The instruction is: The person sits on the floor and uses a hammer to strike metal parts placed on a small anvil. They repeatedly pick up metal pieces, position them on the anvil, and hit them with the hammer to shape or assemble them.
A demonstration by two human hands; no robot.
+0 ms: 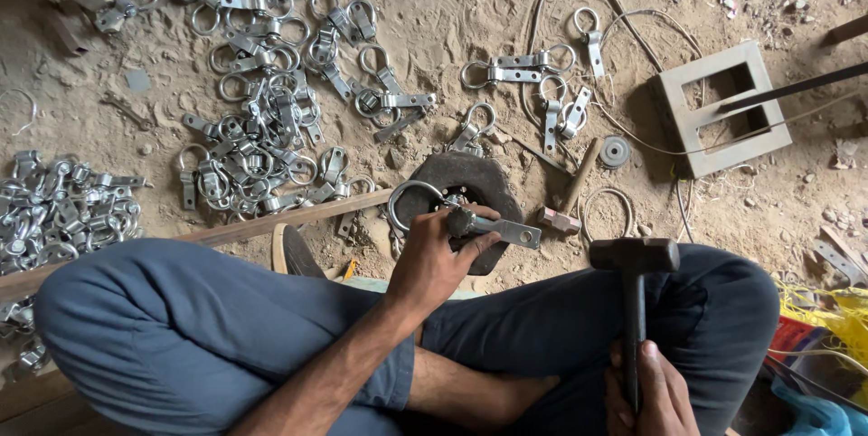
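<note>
The person sits cross-legged on the sandy floor (434, 29), and everything lies around one landmark: the dark iron block (484, 184) set in the sand just beyond the knees.

The left hand (434, 260) is clamped on a ring latch (452, 214), a steel ring joined to a flat plate, and presses it onto the near side of the block. The ring sticks out past the block's left edge; the plate points right, over its lower right corner.

The right hand (646, 391) is closed around the handle of a hammer (633, 260), near and to the right of the block, with the dark head raised above the right knee and clear of the latch. The two hands are well apart.

Left of the block and beyond it lies a loose heap of finished latches (262, 119); farther left sits a denser pile (63, 210). A long wooden strip (271, 223) runs leftward from the block's left side. Just right of the block rests a second hammer (570, 196) with a wooden handle, and farther right a square metal frame (723, 110).
</note>
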